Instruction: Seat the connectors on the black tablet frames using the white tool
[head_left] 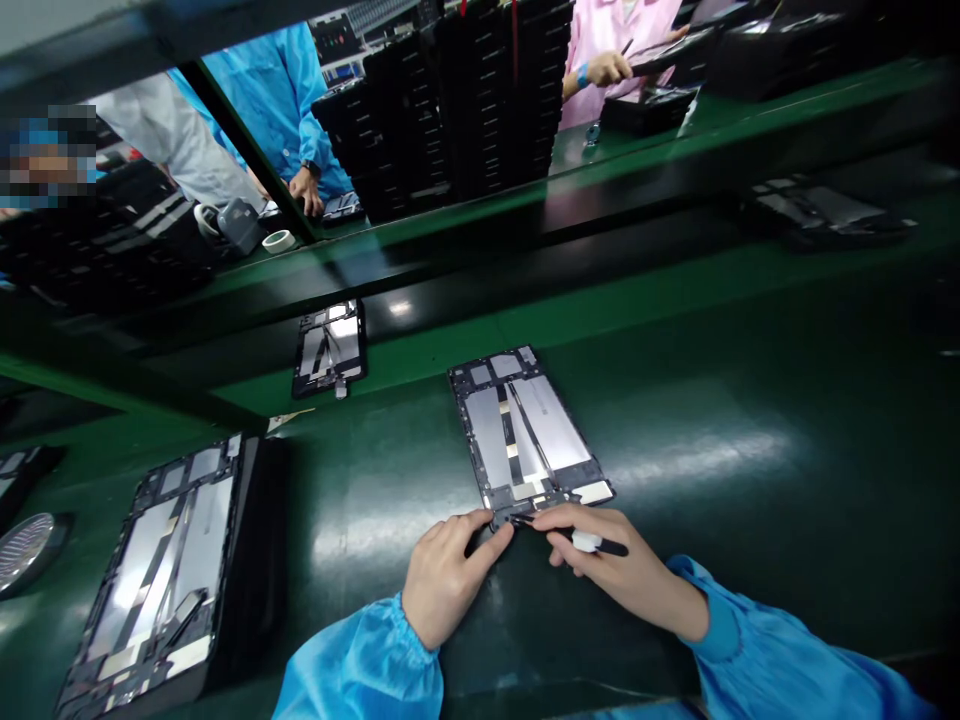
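Observation:
An opened tablet frame with grey metal plates and a flat cable lies on the green bench in front of me. My left hand rests at its near edge, fingers curled and fingertips pressing the frame's lower left corner. My right hand sits at the near right corner, closed on a thin black tool with a white piece at its middle. The tool's tip touches the frame's near edge.
A stack of similar tablet frames sits at the near left. Another frame rides on the dark conveyor strip. A round metal mesh object lies far left. Across the line, people in blue and pink coats work beside stacked black trays.

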